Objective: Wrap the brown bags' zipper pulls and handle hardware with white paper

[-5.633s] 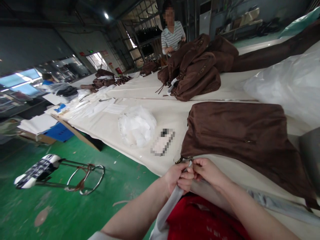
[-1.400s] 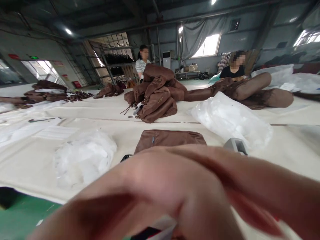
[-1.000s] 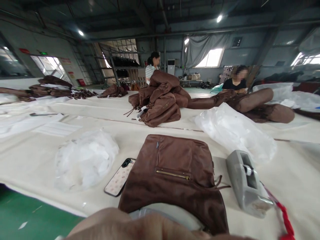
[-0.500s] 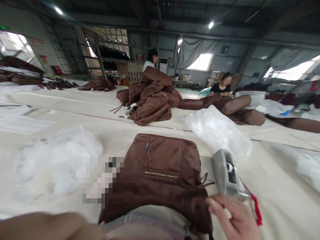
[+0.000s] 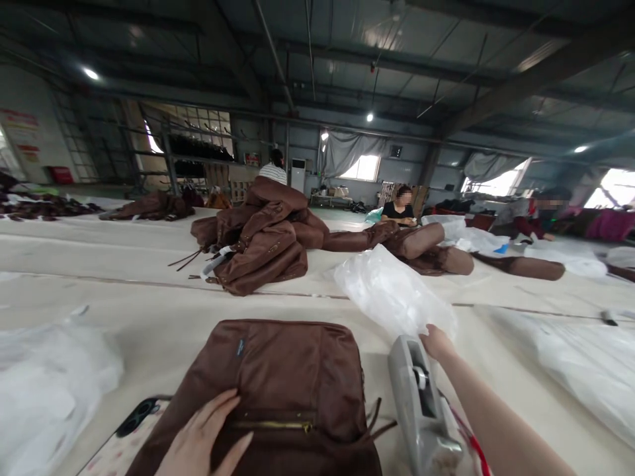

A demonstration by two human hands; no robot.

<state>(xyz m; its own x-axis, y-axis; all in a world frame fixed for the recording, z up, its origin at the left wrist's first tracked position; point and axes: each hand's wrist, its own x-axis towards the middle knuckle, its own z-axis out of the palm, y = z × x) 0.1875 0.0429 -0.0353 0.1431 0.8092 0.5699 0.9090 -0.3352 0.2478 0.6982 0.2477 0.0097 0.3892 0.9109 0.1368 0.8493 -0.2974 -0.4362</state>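
Note:
A brown leather-look bag (image 5: 292, 363) with a brass zipper lies flat in front of me. My left hand (image 5: 201, 430) rests on its front beside the zipper, fingers stretched out. Beyond a grey tape dispenser (image 5: 414, 383), my right hand (image 5: 437, 342) reaches forward to the near edge of a clear plastic bag (image 5: 387, 287), fingers closed on it. The dispenser hides a little of that hand. A phone (image 5: 131, 430) in a patterned case lies left of the brown bag, partly under its edge.
A heap of brown bags (image 5: 268, 238) lies across the table, with more brown bags (image 5: 421, 248) to its right. Crumpled plastic (image 5: 49, 390) is at the left, and plastic sheets (image 5: 560, 357) lie right. A co-worker (image 5: 399, 208) sits beyond the table.
My right hand has moved from the brown bag's lower right corner forward to the clear plastic bag. My left hand has come onto the brown bag. The view has tilted up and right.

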